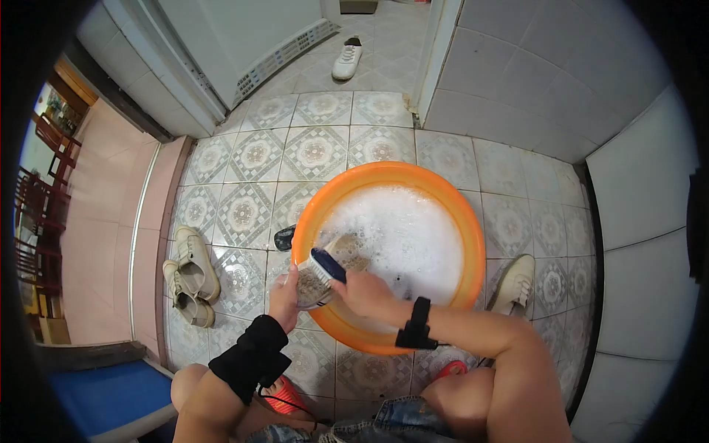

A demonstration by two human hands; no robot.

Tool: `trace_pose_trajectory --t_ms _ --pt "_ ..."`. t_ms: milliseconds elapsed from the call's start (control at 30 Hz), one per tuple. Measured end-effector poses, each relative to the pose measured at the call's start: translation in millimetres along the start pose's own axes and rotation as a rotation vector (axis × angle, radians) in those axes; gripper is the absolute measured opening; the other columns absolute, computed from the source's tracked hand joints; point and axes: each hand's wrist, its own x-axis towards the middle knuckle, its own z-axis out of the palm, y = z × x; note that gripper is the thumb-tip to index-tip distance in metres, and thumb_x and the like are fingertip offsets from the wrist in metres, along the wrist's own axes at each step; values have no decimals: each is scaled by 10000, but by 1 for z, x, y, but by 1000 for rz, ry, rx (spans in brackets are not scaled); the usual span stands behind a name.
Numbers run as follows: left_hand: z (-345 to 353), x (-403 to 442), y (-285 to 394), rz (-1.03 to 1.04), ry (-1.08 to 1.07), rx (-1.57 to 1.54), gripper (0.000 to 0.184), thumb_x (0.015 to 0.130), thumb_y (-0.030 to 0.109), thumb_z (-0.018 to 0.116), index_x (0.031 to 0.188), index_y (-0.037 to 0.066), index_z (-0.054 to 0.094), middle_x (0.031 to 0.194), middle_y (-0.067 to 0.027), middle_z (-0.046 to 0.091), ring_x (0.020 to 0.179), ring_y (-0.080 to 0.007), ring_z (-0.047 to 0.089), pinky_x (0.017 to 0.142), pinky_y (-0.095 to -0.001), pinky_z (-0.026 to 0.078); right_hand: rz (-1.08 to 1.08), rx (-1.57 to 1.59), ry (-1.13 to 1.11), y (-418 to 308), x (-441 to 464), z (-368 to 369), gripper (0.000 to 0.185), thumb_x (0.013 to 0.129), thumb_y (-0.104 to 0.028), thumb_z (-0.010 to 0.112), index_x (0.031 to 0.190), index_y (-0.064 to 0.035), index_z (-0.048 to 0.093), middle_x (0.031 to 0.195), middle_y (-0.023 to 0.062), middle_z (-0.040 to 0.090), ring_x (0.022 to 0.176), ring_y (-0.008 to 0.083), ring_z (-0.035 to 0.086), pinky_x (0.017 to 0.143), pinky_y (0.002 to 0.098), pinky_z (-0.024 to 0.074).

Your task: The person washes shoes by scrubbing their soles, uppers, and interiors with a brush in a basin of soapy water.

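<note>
An orange basin (476, 244) on the tiled floor holds water topped with white suds (406, 229). Over its left rim, my left hand (283, 299) is closed on the near end of a shoe (310, 294), whose brownish-grey sole appears to face up. The shoe's far end reaches toward the foam. My right hand (369, 295) grips a scrub brush (329, 264) with a dark blue back and white bristles. Those bristles rest against the sole. My right fingers partly hide the brush's near end.
A pair of off-white shoes (193, 277) stands at left, one white shoe (347, 59) lies by the doorway, and another shoe (513, 284) sits right of the basin. A black object (284, 238) touches the basin's left side. A blue seat (111, 399) is at lower left.
</note>
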Motion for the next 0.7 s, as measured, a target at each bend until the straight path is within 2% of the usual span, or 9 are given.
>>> trace_pose_trajectory --t_ms 167,267,300,333,367,433,567,667,700 --pt "1 -2 6 6 -80 -52 497 901 422 405 1073 -43 443 1025 -133 553 927 -212 564 807 -352 462 88 -108 -39 66 35 -13 491 876 -443 374 863 15 550 749 239 591 723 379 588 652 458 449" --pt "4 -5 16 -64 -185 -180 562 906 467 337 1126 -42 433 1078 -133 544 961 -231 560 839 -370 450 51 52 -123 11 15 -33 477 877 -439 377 861 12 533 724 231 590 702 375 589 640 460 448" --pt "3 -6 19 -133 -253 -259 598 908 486 302 1160 -42 422 1113 -136 535 988 -243 554 861 -379 440 -84 49 -65 -6 2 -19 478 875 -441 381 848 13 527 715 230 587 692 376 588 627 457 449" --pt "2 -5 16 -135 -251 -259 598 908 486 302 1160 -42 422 1113 -136 535 988 -243 554 861 -379 440 -217 48 -6 -14 -10 -3 478 874 -443 385 835 13 522 706 230 584 682 376 587 615 455 449" --pt "2 -2 13 -97 -158 -240 623 907 497 280 1180 -48 408 1135 -145 523 1011 -254 543 878 -384 431 -215 49 -5 -13 -11 -2 478 874 -443 385 835 13 522 706 230 584 682 376 587 615 455 449" --pt "2 -3 9 -61 -75 -214 649 905 508 258 1200 -54 393 1157 -154 512 1035 -265 533 895 -389 422 -208 -30 77 -7 -12 2 472 867 -443 406 834 15 513 692 229 579 668 380 583 600 448 451" --pt "8 -20 23 -60 -18 -102 622 910 492 267 1183 -49 405 1150 -165 513 1029 -285 533 886 -412 423 53 -148 119 75 21 -18 471 868 -422 420 739 11 558 671 211 588 650 370 586 586 446 457" --pt "12 -28 28 156 -132 216 568 917 442 320 1141 -71 415 1130 -154 527 1008 -278 538 848 -393 447 -13 -6 -10 8 -6 -41 444 871 -402 417 801 15 549 730 235 581 712 376 580 637 453 449" --pt "15 -21 28 32 -47 41 578 918 447 301 1148 -72 411 1145 -163 517 1029 -280 528 866 -396 438 -94 28 5 -16 -19 -35 434 871 -394 417 824 17 546 753 244 577 737 378 577 658 455 446"
